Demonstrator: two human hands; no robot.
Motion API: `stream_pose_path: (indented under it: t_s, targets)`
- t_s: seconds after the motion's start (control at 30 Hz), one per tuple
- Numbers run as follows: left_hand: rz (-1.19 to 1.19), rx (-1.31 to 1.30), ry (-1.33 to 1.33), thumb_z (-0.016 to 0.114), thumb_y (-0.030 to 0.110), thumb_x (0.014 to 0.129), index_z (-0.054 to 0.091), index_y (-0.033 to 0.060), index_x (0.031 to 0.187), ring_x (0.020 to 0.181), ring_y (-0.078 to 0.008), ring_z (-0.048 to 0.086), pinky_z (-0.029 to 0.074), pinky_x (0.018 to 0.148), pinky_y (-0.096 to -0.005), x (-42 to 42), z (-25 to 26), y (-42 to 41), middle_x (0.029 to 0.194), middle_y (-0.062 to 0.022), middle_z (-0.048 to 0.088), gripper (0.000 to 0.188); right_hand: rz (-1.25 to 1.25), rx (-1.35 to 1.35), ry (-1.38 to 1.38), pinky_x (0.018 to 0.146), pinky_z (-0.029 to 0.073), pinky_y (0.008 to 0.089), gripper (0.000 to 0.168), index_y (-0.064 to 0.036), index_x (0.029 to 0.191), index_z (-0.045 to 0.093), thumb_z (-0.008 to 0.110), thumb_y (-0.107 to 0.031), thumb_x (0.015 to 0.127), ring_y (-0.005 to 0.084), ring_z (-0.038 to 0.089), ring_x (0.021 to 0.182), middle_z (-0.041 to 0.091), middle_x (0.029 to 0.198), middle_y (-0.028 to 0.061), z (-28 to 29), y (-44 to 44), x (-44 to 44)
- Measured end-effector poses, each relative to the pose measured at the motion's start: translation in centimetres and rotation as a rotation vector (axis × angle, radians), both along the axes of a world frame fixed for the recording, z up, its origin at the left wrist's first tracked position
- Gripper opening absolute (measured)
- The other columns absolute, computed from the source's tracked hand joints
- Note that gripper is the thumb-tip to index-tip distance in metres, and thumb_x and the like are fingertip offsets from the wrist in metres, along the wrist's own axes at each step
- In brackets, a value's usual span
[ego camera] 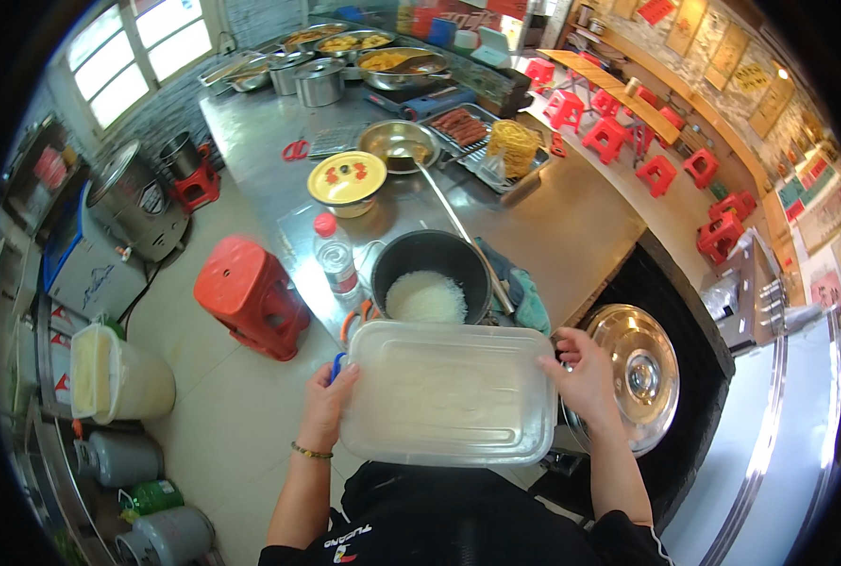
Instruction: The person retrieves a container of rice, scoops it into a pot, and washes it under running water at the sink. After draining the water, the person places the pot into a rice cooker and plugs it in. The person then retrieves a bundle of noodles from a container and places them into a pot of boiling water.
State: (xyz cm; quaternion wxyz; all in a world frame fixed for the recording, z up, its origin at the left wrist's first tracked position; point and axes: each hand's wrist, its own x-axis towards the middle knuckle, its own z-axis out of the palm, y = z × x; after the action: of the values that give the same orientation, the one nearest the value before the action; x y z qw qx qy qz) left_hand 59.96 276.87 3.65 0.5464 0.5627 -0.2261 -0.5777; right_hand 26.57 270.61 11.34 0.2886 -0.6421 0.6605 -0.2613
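A rectangular translucent plastic box (449, 396) with its lid on is held out in front of my body. Pale contents show dimly through the lid. My left hand (328, 396) grips its left end beside a blue latch (336, 368). At the opposite end my right hand (582, 368) has its thumb on the upper right corner, fingers curled at the side. Just beyond the box stands a dark inner pot (431, 247) with white rice grains (427, 297) in it. Orange-handled scissors (355, 322) lie left of the pot, partly hidden by the box.
On the steel counter (258, 141) stand a pink-capped bottle (335, 258), a yellow enamel lidded pot (347, 180), a steel bowl (399, 138) with a long-handled ladle (456, 212), and a tray of noodles (512, 148). A green cloth (523, 290), shiny lid (633, 378) and red stool (247, 297) flank me.
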Motion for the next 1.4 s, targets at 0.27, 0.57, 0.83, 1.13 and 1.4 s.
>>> stream_pose_path:
  t_s: [0.27,0.57,0.83,1.13,1.4]
  targets:
    - [0.005,-0.01,0.03,0.066,0.022,0.081,0.056,0.0052,0.085,0.063,-0.005,0.049,0.042,0.058,-0.02,-0.7,1.1,-0.3,0.075,0.0018,0.057,0.02,-0.115,0.628,-0.71,0.064,0.047,0.0238,0.047,0.0,0.108,0.054,0.064,-0.037,0.079,0.0128,0.058,0.079,0.06,0.091,0.0066,-3.2,1.2,-2.3]
    - [0.042,0.025,-0.007,0.065,0.021,0.082,0.056,0.005,0.09,0.07,-0.0061,0.051,0.044,0.063,-0.0215,-1.2,1.8,-0.1,0.081,0.0013,0.056,0.02,-0.243,0.644,-0.918,0.067,0.047,0.0232,0.038,0.002,0.107,0.055,0.066,-0.02,0.079,0.0115,0.059,0.078,0.062,0.089,0.0053,-3.1,3.4,-1.9]
    - [-0.025,0.033,-0.091,0.061,0.021,0.085,0.055,0.0026,0.101,0.076,-0.0081,0.053,0.045,0.069,-0.0234,-1.7,2.8,-0.3,0.089,-0.0009,0.058,0.026,-0.409,0.075,-0.582,0.067,0.049,0.0268,0.031,0.002,0.098,0.056,0.069,-0.013,0.074,0.0122,0.059,0.074,0.063,0.084,0.0058,-4.9,4.7,1.2]
    - [-0.133,-0.008,-0.243,0.055,0.025,0.089,0.053,0.0005,0.099,0.073,-0.0066,0.048,0.042,0.066,-0.0223,-1.2,2.4,-0.4,0.084,0.0003,0.055,0.027,-0.369,0.23,-0.593,0.081,0.045,0.0316,0.048,0.001,0.115,0.05,0.067,-0.017,0.075,0.02,0.059,0.091,0.061,0.1,0.0141,-5.5,5.2,1.2]
    - [-0.158,-0.03,-0.466,0.05,0.025,0.092,0.05,-0.0002,0.093,0.071,-0.0071,0.045,0.041,0.063,-0.0232,-1.6,2.5,-0.3,0.08,-0.0006,0.053,0.025,-0.353,0.18,-0.136,0.088,0.042,0.0325,0.054,0.004,0.125,0.04,0.06,-0.016,0.079,0.0248,0.056,0.1,0.057,0.109,0.0179,-3.4,5.2,2.8]
